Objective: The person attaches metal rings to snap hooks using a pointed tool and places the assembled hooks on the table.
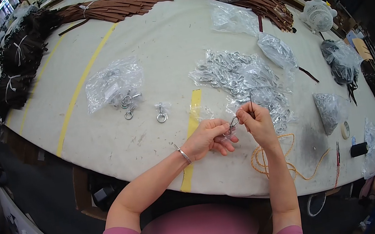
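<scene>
My left hand [211, 137] is closed in a pinch on a metal clasp with a ring [233, 122], over the front part of the table. Close beside it, my right hand [257, 120] has its fingers closed, and a thin dark pointed tool [250, 97] sticks up from them. Whether its fingertips also grip the clasp, I cannot tell. Just beyond the hands lies a big pile of silver metal clasps [234, 73] in clear plastic wraps. To the left, a single clasp with a ring [162, 116] lies near a plastic bag with several more clasps [116, 86].
A yellow cord [293, 166] lies looped by my right forearm. A filled plastic bag [329, 111], a tape roll [345, 130] and a black cylinder [359, 149] are at right. Brown strap bundles [106, 9] lie at the back. Other people sit at the right edges.
</scene>
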The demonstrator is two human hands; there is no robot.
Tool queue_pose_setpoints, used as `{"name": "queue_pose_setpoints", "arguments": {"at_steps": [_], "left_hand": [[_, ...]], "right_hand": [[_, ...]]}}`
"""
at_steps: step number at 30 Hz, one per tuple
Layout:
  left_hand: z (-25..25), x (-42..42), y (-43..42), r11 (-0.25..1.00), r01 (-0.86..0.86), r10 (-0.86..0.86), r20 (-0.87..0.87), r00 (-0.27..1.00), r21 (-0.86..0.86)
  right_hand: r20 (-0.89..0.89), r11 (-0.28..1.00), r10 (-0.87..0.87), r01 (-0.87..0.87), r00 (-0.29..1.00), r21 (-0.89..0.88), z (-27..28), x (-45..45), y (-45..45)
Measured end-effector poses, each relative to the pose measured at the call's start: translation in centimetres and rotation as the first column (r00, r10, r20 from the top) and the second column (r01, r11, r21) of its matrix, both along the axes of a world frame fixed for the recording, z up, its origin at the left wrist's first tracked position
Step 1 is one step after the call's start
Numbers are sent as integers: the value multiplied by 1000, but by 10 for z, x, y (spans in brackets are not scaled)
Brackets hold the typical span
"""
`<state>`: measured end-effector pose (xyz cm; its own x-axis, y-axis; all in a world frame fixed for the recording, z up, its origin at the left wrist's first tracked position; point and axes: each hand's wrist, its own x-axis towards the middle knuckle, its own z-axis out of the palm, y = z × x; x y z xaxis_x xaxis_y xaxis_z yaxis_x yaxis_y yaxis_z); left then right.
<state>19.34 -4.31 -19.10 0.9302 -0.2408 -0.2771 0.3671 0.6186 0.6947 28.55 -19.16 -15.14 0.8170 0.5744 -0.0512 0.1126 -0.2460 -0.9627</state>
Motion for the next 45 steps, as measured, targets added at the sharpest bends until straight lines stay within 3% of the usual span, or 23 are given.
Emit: {"name": "queue_pose_setpoints", "arguments": {"at_steps": [9, 15, 18, 24, 30, 33, 39, 45], "left_hand": [[0, 0, -4, 994, -10, 8, 14, 1000, 110], [1, 0, -3, 997, 9, -9, -6, 1000, 83], [-2, 0, -5, 978, -17, 16, 7, 1000, 207], [3, -4, -14, 809, -158, 83, 156, 984, 566], [2, 0, -4, 995, -82, 81, 23, 996, 53], [-7, 2, -3, 994, -104, 105, 41, 994, -28], [-10, 3, 5, 977, 14, -18, -19, 1000, -213], [-12, 3, 3, 973, 36, -37, -2, 999, -227]], "right_hand": [[-87, 999, 8, -4, 996, 39, -6, 2, -4], [63, 995, 29, -35, 998, 89, -6, -5, -1], [145, 1000, 3, -5, 989, 14, -8, -6, 0], [86, 997, 39, -34, 995, -64, -6, -12, 2], [-208, 992, 6, 20, 978, 127, -1, -9, -1], [-265, 989, 12, 26, 964, 143, -3, -8, -2], [-242, 989, 41, -5, 969, 149, -8, -7, -1], [-248, 990, 79, -47, 965, 135, -5, -8, -2]]}}
